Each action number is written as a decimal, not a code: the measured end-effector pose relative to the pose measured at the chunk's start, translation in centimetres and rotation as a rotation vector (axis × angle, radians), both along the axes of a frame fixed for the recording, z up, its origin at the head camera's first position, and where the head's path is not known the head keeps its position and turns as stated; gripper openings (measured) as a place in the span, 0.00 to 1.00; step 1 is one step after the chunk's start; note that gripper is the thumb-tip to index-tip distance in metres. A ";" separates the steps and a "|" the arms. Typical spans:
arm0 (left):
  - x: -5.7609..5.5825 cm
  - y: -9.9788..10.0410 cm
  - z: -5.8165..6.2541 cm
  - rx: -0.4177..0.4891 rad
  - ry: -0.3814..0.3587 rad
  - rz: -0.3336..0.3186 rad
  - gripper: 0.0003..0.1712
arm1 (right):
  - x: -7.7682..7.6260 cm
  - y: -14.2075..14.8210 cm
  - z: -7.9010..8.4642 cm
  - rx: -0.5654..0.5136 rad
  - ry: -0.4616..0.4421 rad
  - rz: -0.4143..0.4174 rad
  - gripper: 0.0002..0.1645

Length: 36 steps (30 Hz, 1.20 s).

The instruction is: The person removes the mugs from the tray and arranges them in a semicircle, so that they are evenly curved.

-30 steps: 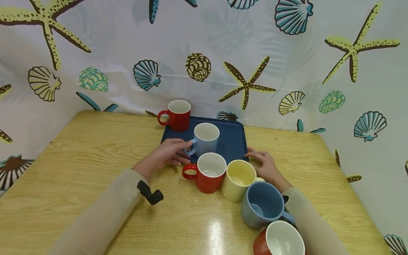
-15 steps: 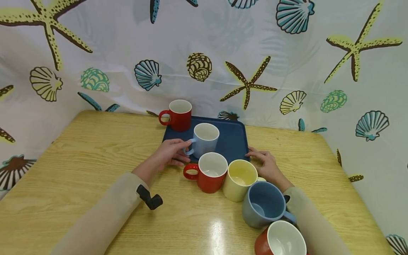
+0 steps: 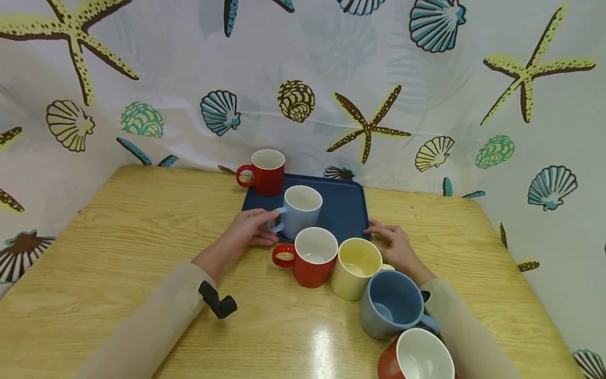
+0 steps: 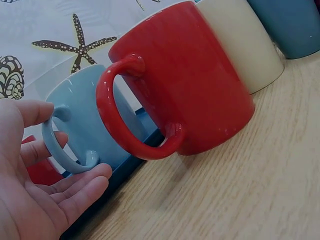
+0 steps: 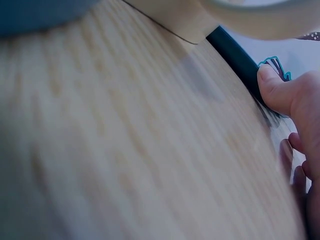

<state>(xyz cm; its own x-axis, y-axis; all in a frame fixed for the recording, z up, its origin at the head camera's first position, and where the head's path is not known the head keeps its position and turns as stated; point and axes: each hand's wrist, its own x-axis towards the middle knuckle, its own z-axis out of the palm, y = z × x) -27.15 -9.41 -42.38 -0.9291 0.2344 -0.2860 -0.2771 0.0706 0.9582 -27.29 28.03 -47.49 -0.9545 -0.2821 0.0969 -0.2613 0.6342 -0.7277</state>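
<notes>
My left hand [image 3: 248, 230] pinches the handle of a light blue mug [image 3: 298, 218] between thumb and fingers; its other fingers extend below the handle in the left wrist view. The mug is upright and overlaps the front left of a dark blue tray [image 3: 344, 208]. A red mug [image 3: 269, 181] stands at the tray's back left corner. At the front right corner my right hand [image 3: 395, 247] touches the tray's edge, its thumb [image 5: 272, 87] lying against the rim in the right wrist view. Just in front of the tray stands another red mug [image 3: 310, 271], handle to the left.
A pale yellow mug [image 3: 352, 281], a grey-blue mug [image 3: 390, 308] and a third red mug [image 3: 421, 355] run diagonally toward the near right, beside my right forearm. The wooden table [image 3: 142, 226] ends at a hanging cloth [image 3: 303, 52] printed with shells and starfish.
The light blue mug has shifted slightly left and toward me with my left hand. My right hand and the other mugs have stayed in place.
</notes>
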 end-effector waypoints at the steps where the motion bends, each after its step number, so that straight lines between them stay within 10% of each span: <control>1: 0.0 0.0 0.0 0.004 0.001 0.006 0.30 | 0.0 0.0 0.0 -0.003 0.014 0.005 0.22; 13: 0.9 -0.8 0.6 0.070 0.034 0.025 0.31 | 0.4 -0.1 0.2 -0.005 0.105 0.036 0.21; 26: 1.8 -1.9 -0.3 0.249 0.085 -0.132 0.21 | 0.4 -0.3 0.1 0.003 0.070 0.028 0.21; 36: 3.1 -3.3 0.0 0.185 0.177 -0.194 0.19 | 0.4 -0.3 0.4 0.013 0.055 0.027 0.21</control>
